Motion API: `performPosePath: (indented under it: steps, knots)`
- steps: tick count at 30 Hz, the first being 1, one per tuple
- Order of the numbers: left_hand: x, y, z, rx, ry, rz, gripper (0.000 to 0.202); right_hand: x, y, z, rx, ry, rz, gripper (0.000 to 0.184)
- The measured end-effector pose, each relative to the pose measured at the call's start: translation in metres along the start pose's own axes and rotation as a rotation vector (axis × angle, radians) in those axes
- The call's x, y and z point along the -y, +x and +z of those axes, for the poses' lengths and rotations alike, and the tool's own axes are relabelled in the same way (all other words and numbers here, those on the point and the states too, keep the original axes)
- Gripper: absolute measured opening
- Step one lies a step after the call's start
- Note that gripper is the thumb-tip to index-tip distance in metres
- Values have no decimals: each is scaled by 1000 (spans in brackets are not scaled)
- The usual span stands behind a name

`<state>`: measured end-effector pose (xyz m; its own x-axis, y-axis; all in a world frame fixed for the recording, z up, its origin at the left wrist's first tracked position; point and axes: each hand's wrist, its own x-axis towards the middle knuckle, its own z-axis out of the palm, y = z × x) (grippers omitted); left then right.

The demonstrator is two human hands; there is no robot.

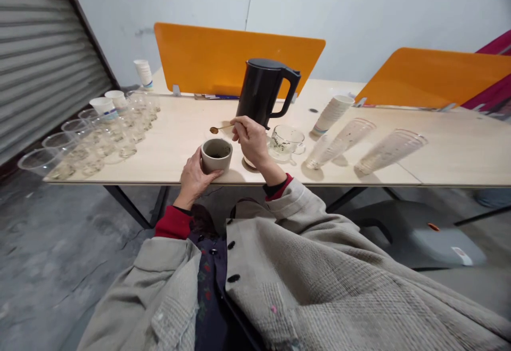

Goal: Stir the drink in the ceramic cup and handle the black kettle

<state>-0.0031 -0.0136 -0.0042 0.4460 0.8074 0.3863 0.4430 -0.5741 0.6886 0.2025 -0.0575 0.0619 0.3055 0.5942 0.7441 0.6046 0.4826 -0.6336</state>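
Note:
My left hand [197,178] is wrapped round the side of a small grey cup [216,166] near the table's front edge. Something dark lies in the bottom of that cup. Between the fingers of my right hand [252,139] is the handle of a small spoon [214,130], its brownish bowl held just above and behind the cup. Behind my right hand stands a black electric kettle [259,90]. A clear glass cup [288,141] with dark green bits inside sits to the right of my right hand. Part of a round thing on the table is hidden under my right wrist.
Rows of clear plastic cups [75,141] and a few white paper cups [102,106] cover the left end of the table [175,138]. To the right are a paper cup stack [333,114] and two tall stacks of clear cups [391,151]. Orange dividers [223,58] rise along the back.

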Motion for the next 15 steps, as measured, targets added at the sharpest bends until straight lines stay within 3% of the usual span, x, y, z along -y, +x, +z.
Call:
performPosePath:
  steps: [5, 8, 15]
  knots:
    - [4, 1, 3, -21, 14, 19, 98, -4, -2, -1, -140, 124, 126, 51]
    - [6, 2, 4, -20, 15, 27, 99, -7, -2, -16, -281, 180, 178, 49]
    - [6, 1, 4, -26, 46, -5, 100, -21, -14, -110, -576, -40, 157, 35]
